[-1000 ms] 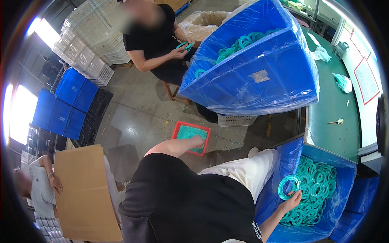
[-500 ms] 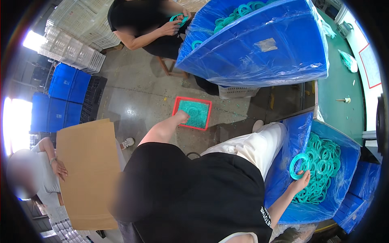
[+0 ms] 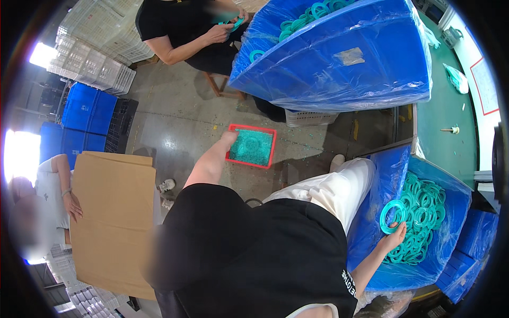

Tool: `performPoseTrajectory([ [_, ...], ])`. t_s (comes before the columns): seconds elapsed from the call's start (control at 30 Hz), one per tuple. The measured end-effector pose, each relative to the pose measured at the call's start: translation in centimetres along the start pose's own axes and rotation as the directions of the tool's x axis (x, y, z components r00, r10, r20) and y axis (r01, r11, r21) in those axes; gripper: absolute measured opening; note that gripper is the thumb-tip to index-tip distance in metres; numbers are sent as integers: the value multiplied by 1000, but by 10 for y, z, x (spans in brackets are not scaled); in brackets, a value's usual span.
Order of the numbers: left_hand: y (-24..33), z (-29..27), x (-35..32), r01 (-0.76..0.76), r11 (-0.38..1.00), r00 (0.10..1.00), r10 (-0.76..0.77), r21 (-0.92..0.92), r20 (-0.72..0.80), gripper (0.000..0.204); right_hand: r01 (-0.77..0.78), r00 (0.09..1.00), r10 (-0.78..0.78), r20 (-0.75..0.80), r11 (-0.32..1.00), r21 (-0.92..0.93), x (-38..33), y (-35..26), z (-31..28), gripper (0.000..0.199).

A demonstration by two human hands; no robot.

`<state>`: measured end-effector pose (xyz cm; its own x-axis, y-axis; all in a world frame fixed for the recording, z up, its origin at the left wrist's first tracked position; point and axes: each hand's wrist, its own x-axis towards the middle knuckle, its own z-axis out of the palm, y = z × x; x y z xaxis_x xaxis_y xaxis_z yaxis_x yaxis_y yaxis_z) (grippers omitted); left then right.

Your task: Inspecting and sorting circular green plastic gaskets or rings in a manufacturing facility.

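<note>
My right hand [image 3: 393,238] grips a flat teal plastic ring [image 3: 393,217] by its lower edge. The ring is held up over a blue lined bin [image 3: 379,175] on the right, above a heap of similar rings [image 3: 423,217]. My left hand [image 3: 229,138] is over the left edge of a red tray [image 3: 272,151] on the floor. Teal scraps [image 3: 252,146] cover the tray's bottom. The fingers of my left hand are too small and hidden to read.
Another blue bin [image 3: 334,69] of teal rings stands ahead, beside a seated person [image 3: 183,40] handling a ring. At left, another person's hand rests by cardboard sheets [image 3: 114,222]. White crates [image 3: 95,47] are stacked far left. A green table [image 3: 445,116] stands at right.
My left hand has moved up and left, from over the tray's scraps to its left edge. My right hand and ring have hardly moved. The cardboard at left has shifted slightly.
</note>
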<state>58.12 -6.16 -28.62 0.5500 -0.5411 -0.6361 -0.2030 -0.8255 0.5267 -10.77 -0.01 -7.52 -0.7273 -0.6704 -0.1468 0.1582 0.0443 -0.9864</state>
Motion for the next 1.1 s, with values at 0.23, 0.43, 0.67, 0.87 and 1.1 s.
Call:
performPoseTrajectory([
  [0.23,43,1,-49,-169,913,986,157,372,63,37,-24,999,24,30,1000,-21,14,16,-33,27],
  [0.43,61,-14,-83,89,958,995,-72,-271,73,28,-35,999,35,23,999,21,1,9,-12,26],
  [0.67,52,6,-69,-28,996,999,32,-87,39,23,-76,997,77,-9,993,90,-3,1,-4,25],
  [0.87,56,30,-81,-94,995,987,98,-36,126,17,-103,995,100,31,988,115,-3,0,-2,23],
  [1.1,124,76,-147,-390,902,879,303,187,369,26,-37,999,40,-30,994,101,3,13,-23,16],
])
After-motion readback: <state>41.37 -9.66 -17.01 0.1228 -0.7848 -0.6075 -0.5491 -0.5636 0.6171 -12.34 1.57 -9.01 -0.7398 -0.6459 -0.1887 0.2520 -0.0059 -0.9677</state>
